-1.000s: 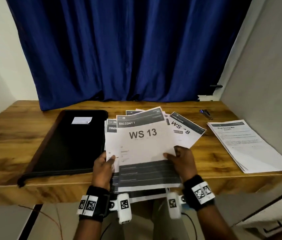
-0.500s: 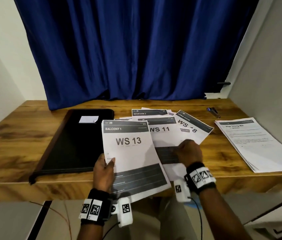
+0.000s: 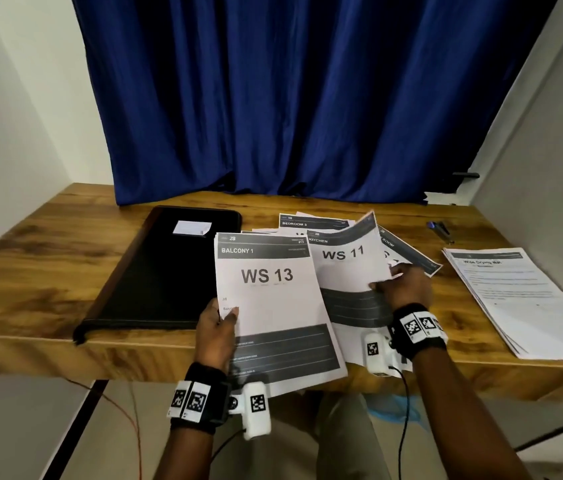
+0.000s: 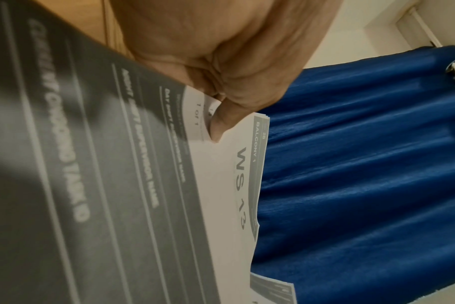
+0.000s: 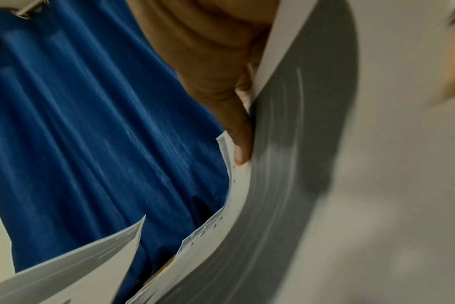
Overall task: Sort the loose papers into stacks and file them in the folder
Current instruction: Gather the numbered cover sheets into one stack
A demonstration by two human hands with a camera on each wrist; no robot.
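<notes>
My left hand [image 3: 219,323] pinches the left edge of a thin stack topped by the "WS 13 Balcony 1" sheet [image 3: 269,306], thumb on top; the same stack [image 4: 221,185] shows close up in the left wrist view. My right hand [image 3: 403,289] pinches the right edge of the "WS 11 Kitchen" sheet [image 3: 346,268], which curls upward off the fanned loose papers [image 3: 311,223] on the table. The curled sheet [image 5: 286,164] fills the right wrist view. A closed black folder [image 3: 166,271] lies flat to the left of the papers.
A neat stack of text pages [image 3: 522,299] lies at the table's right side. A blue pen [image 3: 439,228] rests at the back right. A white label [image 3: 192,227] sits on the folder. A blue curtain [image 3: 290,98] hangs behind the wooden table [image 3: 31,265].
My left hand drew the WS 13 stack left, apart from the rest. My right hand let go of it, moved right onto the fanned papers and lifted the WS 11 sheet's edge.
</notes>
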